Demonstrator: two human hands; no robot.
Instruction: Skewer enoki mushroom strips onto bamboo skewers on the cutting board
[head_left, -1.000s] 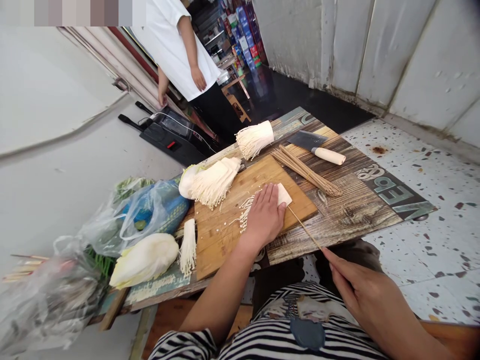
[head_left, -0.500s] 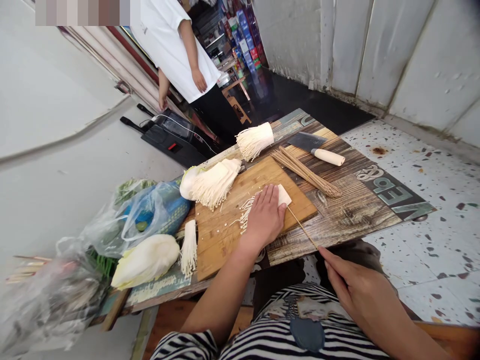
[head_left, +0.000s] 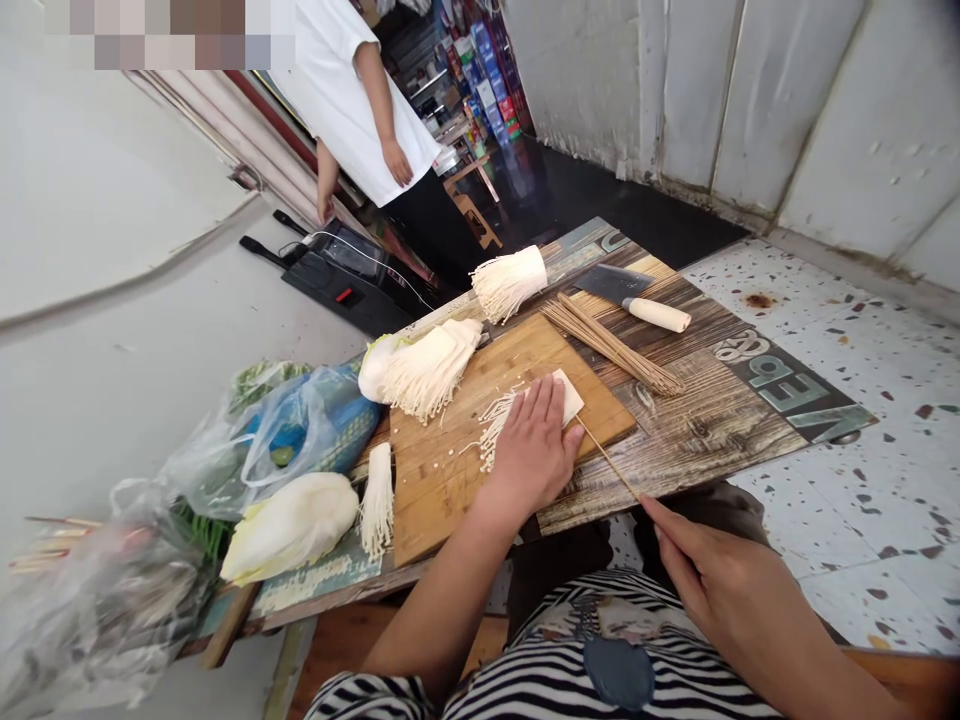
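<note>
My left hand (head_left: 534,440) lies flat on a slice of enoki mushroom (head_left: 571,396), pressing it to the wooden cutting board (head_left: 427,490). The mushroom's pale base shows past my fingertips, and its thin stems fan out on the far side. My right hand (head_left: 705,555) pinches the near end of a thin wooden skewer (head_left: 611,458) at the table's front edge. The skewer's far end meets the mushroom's base; whether it is inside is hidden. A stack of enoki slices (head_left: 435,365) lies on the board's far left corner.
A bundle of skewers (head_left: 611,345) and a cleaver (head_left: 637,300) lie right of the board. Beyond it sits an enoki bunch (head_left: 514,280). On the left are a small enoki piece (head_left: 378,500), a napa cabbage (head_left: 296,525) and plastic bags (head_left: 300,420). A person in white (head_left: 375,110) stands behind.
My left hand has shifted slightly, its fingers now further over the mushroom's base and the thumb nearer the skewer. My right hand has barely moved and still holds the skewer.
</note>
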